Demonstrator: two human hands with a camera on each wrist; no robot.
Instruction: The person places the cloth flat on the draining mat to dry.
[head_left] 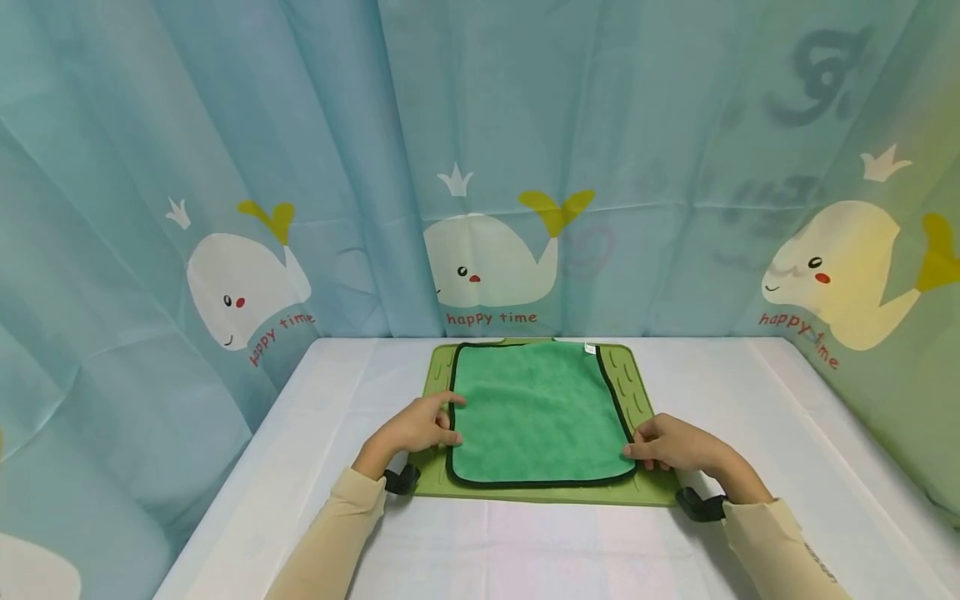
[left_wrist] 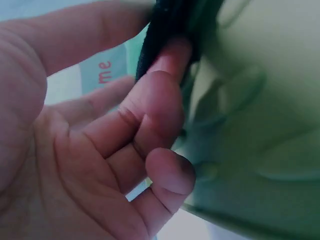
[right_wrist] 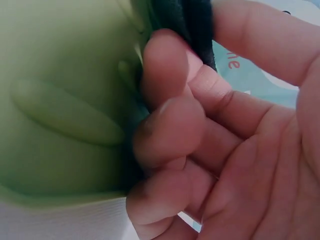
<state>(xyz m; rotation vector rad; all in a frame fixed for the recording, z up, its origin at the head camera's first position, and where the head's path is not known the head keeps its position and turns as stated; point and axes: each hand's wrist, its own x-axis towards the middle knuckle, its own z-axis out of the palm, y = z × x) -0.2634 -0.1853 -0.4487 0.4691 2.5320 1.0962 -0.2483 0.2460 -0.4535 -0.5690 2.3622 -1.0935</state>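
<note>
A green cloth (head_left: 536,417) with a black border and a small white tag lies spread over a green ridged mat (head_left: 517,493). My left hand (head_left: 416,425) pinches the cloth's left edge; in the left wrist view the thumb (left_wrist: 95,32) is over the black border (left_wrist: 155,40) and a fingertip is under it. At the lower right edge of the cloth, my right hand (head_left: 675,442) grips the border between thumb and fingers. The right wrist view shows its fingers (right_wrist: 170,130) curled beside the mat's raised ridges (right_wrist: 65,112), with the thumb above the black border (right_wrist: 192,25).
The mat rests on a table with a white cover (head_left: 555,550). Behind and beside the table hangs a blue-green curtain (head_left: 645,125) printed with whales. A black strap piece is at each wrist.
</note>
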